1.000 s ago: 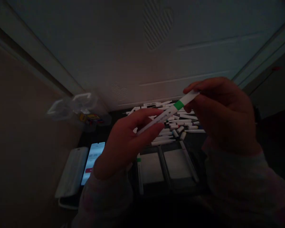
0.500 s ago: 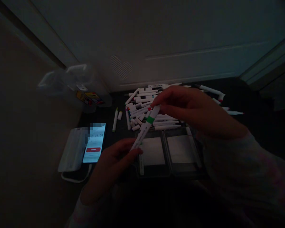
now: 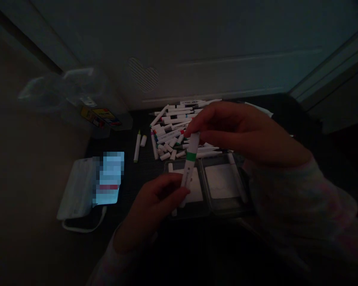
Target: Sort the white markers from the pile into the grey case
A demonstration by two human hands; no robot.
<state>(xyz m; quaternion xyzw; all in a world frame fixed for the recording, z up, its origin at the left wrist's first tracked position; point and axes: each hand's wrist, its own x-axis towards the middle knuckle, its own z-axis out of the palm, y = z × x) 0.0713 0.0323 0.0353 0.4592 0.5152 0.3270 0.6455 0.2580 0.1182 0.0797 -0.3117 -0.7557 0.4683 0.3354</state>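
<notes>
A white marker (image 3: 190,167) with a green band is held between my two hands, tilted slightly from upright. My left hand (image 3: 155,198) pinches its lower end between thumb and fingers. At the upper end, the fingers of my right hand (image 3: 241,129) are closed on the white cap. Below the marker lies a clear plastic case (image 3: 207,208) with two halves, each with a white sheet in it. One white marker (image 3: 237,174) rests in the right half, and another (image 3: 171,169) in the left half is partly hidden by my left hand.
Behind my hands lies a pile of white markers and loose caps (image 3: 170,137). A yellow-green marker (image 3: 137,147) lies uncapped beside its cap (image 3: 143,140). To the left are a lit phone (image 3: 110,174), a white power bank (image 3: 76,188) with a cable, and a clear plastic box (image 3: 89,93).
The marker has swung closer to upright, and my left hand has moved right with its lower end. The camera view has shifted a little to the right.
</notes>
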